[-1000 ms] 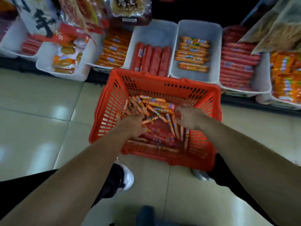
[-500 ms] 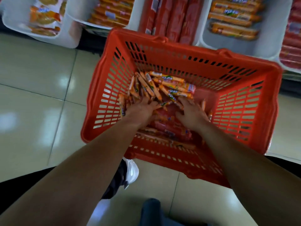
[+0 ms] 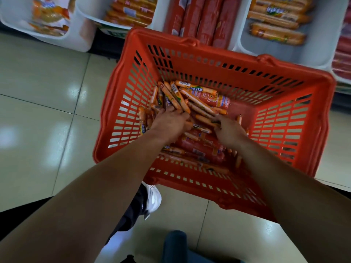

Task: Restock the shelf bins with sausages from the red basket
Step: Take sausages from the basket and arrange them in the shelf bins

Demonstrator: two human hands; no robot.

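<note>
The red basket [image 3: 288, 118] stands on the tiled floor below the shelf bins. It holds several thin orange sausages [image 3: 197, 100] on top of thicker red sausages [image 3: 201, 149]. Both of my hands are down inside it. My left hand [image 3: 169, 122] grips a fanned bunch of thin orange sausages [image 3: 171, 95] at the basket's left side. My right hand [image 3: 228, 129] is beside it, its fingers curled onto thin sausages in the middle of the pile; its fingertips are hidden.
White shelf bins line the top: orange sausages [image 3: 275, 21], thick red sausages [image 3: 199, 19], more orange sausages [image 3: 129, 12], snack packs [image 3: 49, 16]. My white shoe [image 3: 153, 198] is by the basket's near left corner. A dark blue object [image 3: 174, 243] is at the bottom.
The view has dropped and closed in on the basket. Both hands have gone deeper into the pile, and the left keeps its bunch of thin sausages.
</note>
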